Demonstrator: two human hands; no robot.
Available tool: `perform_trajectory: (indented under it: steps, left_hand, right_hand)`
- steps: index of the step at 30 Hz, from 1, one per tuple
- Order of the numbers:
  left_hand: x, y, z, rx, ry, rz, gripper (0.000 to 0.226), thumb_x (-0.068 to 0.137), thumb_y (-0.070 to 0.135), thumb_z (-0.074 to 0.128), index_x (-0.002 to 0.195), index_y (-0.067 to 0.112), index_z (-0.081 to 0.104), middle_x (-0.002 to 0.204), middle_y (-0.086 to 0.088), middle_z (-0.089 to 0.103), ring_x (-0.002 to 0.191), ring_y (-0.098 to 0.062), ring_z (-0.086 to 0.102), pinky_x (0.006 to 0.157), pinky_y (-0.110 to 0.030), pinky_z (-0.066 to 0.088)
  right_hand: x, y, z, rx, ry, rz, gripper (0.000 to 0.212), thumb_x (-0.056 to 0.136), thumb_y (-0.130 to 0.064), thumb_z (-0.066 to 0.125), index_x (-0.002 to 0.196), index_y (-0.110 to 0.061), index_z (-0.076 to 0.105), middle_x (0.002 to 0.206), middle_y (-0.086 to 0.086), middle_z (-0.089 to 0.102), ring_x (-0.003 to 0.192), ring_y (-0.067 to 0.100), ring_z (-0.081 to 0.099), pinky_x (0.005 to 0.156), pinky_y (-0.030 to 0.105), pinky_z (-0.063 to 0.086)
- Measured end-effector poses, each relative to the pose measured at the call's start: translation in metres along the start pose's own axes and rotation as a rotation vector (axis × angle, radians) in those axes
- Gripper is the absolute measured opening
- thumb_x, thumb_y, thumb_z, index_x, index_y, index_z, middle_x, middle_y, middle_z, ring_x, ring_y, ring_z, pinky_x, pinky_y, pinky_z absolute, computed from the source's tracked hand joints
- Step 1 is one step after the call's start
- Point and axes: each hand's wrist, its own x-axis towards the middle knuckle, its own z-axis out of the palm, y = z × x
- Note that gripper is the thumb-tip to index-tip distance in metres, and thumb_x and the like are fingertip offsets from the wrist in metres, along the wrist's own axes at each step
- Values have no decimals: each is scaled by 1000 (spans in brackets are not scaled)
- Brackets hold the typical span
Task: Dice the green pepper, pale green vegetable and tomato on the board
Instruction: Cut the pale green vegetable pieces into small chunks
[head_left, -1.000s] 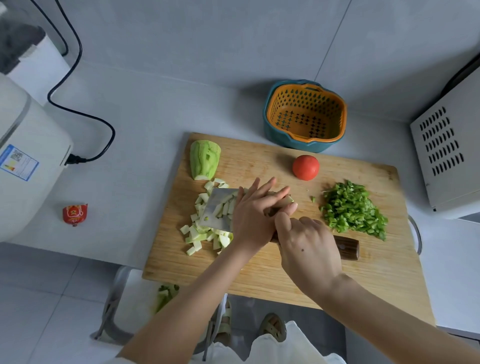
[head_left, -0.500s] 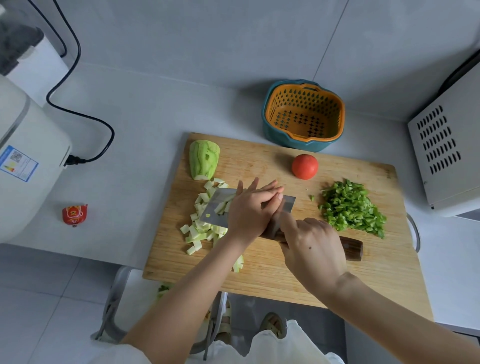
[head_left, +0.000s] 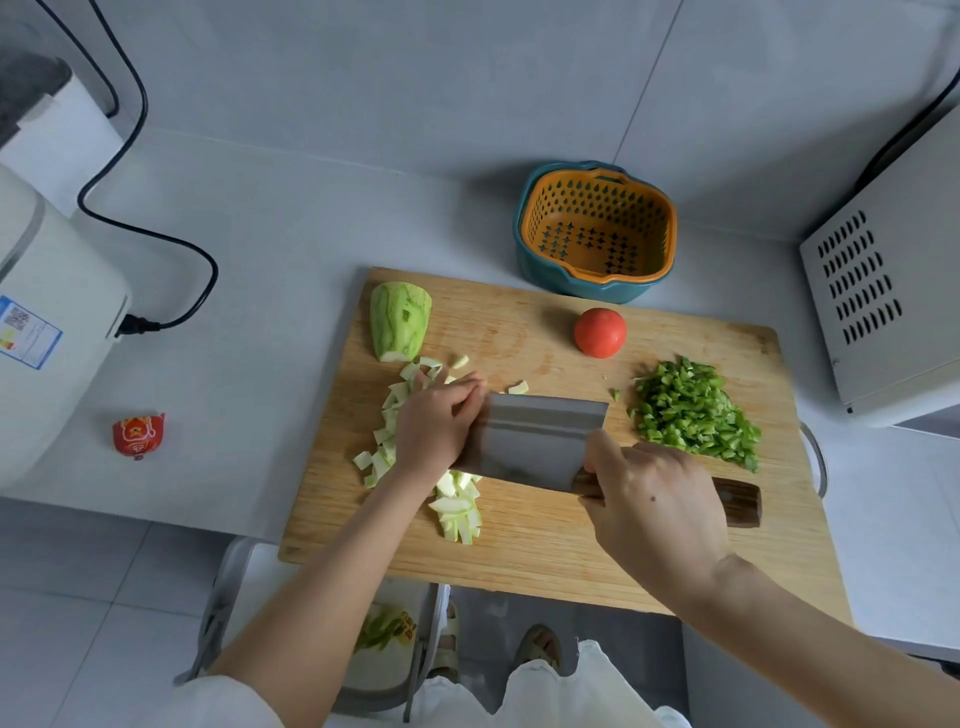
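Observation:
On the wooden board (head_left: 545, 561) lie a heap of diced green pepper (head_left: 691, 415) at the right, a whole tomato (head_left: 600, 332) at the back, and an uncut half of the pale green vegetable (head_left: 399, 321) at the back left. My left hand (head_left: 434, 421) sits with curled fingers on pale green strips (head_left: 460, 512), among diced pieces (head_left: 384, 436). Its fingertips meet the cleaver blade (head_left: 540, 441). My right hand (head_left: 654, 504) grips the cleaver's wooden handle, and the blade leans with its flat side up.
An orange strainer in a teal bowl (head_left: 597, 234) stands behind the board. A white cooker (head_left: 47, 322) with a black cord (head_left: 171, 244) is at the left, near a small red item (head_left: 137, 434). A vented appliance (head_left: 893, 291) is at the right. A bin (head_left: 384, 629) holds scraps below the counter edge.
The cleaver has swung from the pile to the right of my left hand. My left hand left the blade's face and now curls over the strips. More pieces lie near the front.

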Motion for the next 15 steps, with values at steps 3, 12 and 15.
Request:
perform_trajectory:
  steps: [3, 12, 15]
  left_hand:
    - [3, -19, 5, 37, -27, 22, 26, 96, 25, 52, 107, 13, 71, 122, 0, 63, 131, -20, 43, 116, -34, 18]
    - [9, -32, 1, 57, 72, 133, 18, 91, 19, 61, 96, 8, 73, 115, -3, 67, 105, -20, 64, 92, -34, 48]
    - [20, -17, 1, 85, 132, 158, 9, 84, 12, 68, 86, 5, 74, 95, -7, 72, 87, -25, 68, 75, -37, 54]
  right_hand:
    - [-5, 16, -9, 13, -70, 26, 42, 36, 2, 78, 61, -11, 48, 35, -4, 41, 29, 17, 30, 39, 13, 7]
    - [-13, 74, -62, 667, -457, 550, 35, 68, -17, 81, 89, -35, 60, 55, -2, 66, 43, 10, 52, 50, 24, 40]
    - [-27, 88, -53, 974, -453, 708, 18, 74, -4, 71, 84, -19, 70, 52, 11, 58, 44, 19, 44, 48, 29, 35]
